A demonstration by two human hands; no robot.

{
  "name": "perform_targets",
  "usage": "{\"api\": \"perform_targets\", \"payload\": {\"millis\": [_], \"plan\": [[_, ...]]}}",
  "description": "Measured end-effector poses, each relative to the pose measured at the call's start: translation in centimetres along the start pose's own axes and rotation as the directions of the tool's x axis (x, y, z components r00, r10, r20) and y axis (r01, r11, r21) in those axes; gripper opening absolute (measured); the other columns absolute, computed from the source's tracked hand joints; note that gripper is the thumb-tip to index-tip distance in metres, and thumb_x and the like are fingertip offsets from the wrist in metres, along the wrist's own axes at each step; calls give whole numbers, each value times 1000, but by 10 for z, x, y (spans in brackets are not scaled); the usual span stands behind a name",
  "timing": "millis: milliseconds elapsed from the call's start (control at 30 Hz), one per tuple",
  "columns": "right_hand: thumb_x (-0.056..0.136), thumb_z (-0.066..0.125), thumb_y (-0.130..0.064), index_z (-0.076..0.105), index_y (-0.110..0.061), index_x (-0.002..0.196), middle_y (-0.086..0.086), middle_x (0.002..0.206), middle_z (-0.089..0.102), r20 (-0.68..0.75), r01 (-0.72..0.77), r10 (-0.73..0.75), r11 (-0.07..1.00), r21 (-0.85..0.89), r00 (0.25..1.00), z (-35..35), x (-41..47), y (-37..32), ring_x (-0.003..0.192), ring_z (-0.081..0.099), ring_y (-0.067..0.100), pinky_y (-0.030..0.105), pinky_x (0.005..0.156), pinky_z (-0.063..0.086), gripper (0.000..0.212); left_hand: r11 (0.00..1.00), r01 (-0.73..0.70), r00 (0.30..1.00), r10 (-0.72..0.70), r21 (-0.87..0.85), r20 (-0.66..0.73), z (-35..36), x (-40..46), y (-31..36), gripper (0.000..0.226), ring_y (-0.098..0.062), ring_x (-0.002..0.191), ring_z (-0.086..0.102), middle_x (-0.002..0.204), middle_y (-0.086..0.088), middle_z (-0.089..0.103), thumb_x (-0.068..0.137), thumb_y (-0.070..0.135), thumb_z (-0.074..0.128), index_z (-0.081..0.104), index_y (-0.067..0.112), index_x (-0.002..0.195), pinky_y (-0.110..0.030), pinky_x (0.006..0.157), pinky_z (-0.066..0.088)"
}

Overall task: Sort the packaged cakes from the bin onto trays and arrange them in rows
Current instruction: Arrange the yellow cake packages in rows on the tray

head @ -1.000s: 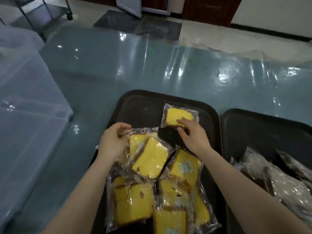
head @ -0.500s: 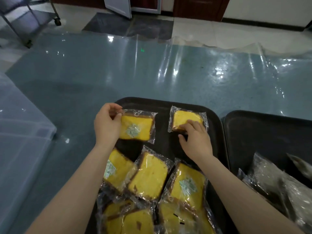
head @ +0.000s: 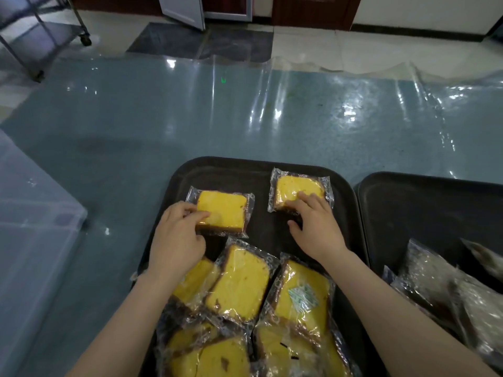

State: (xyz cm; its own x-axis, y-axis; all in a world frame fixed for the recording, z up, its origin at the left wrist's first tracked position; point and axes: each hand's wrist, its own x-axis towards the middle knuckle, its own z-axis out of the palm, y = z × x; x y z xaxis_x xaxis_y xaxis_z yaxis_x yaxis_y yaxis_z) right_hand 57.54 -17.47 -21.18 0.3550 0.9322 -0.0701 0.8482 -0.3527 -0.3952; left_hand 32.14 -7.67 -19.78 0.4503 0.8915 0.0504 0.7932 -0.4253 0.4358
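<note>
Blue table (head: pixel 245 118) | left hand (head: pixel 177 240) pinches cake (head: pixel 221 213) | right hand (head: pixel 317 229) flat on second cake (head: pixel 295 187)

Head camera looks steeply down, close over the tray (head: pixel 245 170).
</note>
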Motion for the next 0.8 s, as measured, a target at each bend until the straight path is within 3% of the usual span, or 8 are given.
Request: {"api": "perform_targets", "payload": {"millis": [100, 167, 233, 433, 567, 633, 700, 800], "plan": [[93, 57, -28, 46, -30, 139, -3, 155, 30, -21, -8, 8, 1000, 23, 1000, 3, -2, -1, 146, 11, 20, 34, 115, 12, 48, 993, -120, 970, 116, 7, 214, 10, -1, 21, 56, -20, 143, 3, 151, 14, 13, 89, 39, 41, 22, 45, 141, -34, 111, 2], [93, 58, -28, 46, -30, 138, -3, 155, 30, -32, -8, 9, 999, 38, 999, 4, -2, -1, 146, 11, 20, 35, 116, 12, 47, 982, -145, 911, 85, 121, 404, 28, 3, 27, 61, -25, 138, -25, 150, 7, -21, 89, 60, 19, -12, 49, 140, -38, 108, -14], [91, 59, -25, 48, -29, 137, -3, 154, 31, -39, -15, 17, 998, 58, 999, 5, 0, -1, 146, 10, 20, 37, 116, 13, 47, 972, -144, 894, 47, 186, 445, 41, 15, 28, 63, -29, 131, -38, 145, 1, -36, 88, 65, 9, -26, 46, 137, -41, 105, -23], [89, 61, -21, 49, -26, 136, -2, 154, 31, -20, -54, 56, 993, 104, 998, 4, 6, -5, 146, 8, 19, 34, 116, 10, 49, 980, -143, 892, 65, 142, 448, 45, 63, 28, 64, -26, 130, -39, 148, -1, -34, 92, 61, 16, -22, 43, 141, -43, 107, -22], [91, 60, -28, 49, -29, 137, -4, 158, 20, -36, -37, 40, 996, 81, 999, -5, -4, -6, 147, -2, 20, 38, 116, 5, 47, 980, -194, 935, 171, 43, 311, 32, 39, 21, 70, -15, 134, -35, 151, 3, -30, 94, 53, 28, -19, 39, 143, -37, 111, -17], [89, 62, -27, 52, -29, 133, -6, 150, 33, -82, -8, 17, 994, 110, 997, -9, -20, -8, 143, 13, 20, 40, 117, 18, 45, 988, -147, 947, 157, -55, 282, 20, 13, 11, 69, -10, 138, -26, 153, 8, -20, 92, 54, 30, -9, 38, 146, -32, 111, -13], [88, 64, -28, 56, -30, 128, -10, 134, 46, -12, -14, 17, 973, 230, 1000, -12, -43, -8, 131, 35, 16, 31, 108, 31, 40, 987, -59, 929, 110, -151, 353, 7, -17, -2, 69, -8, 140, -15, 154, 12, -7, 85, 64, 27, 2, 41, 145, -31, 111, -11], [87, 64, -40, 57, -32, 128, -13, 132, 47, 170, -34, -11, 965, 259, 985, -6, -86, -7, 129, 36, 10, 20, 103, 24, 42, 994, -102, 868, 70, 40, 492, 3, -63, -13, 84, -14, 138, -26, 151, 12, -16, 68, 86, 15, -7, 49, 140, -38, 108, -20]]}}
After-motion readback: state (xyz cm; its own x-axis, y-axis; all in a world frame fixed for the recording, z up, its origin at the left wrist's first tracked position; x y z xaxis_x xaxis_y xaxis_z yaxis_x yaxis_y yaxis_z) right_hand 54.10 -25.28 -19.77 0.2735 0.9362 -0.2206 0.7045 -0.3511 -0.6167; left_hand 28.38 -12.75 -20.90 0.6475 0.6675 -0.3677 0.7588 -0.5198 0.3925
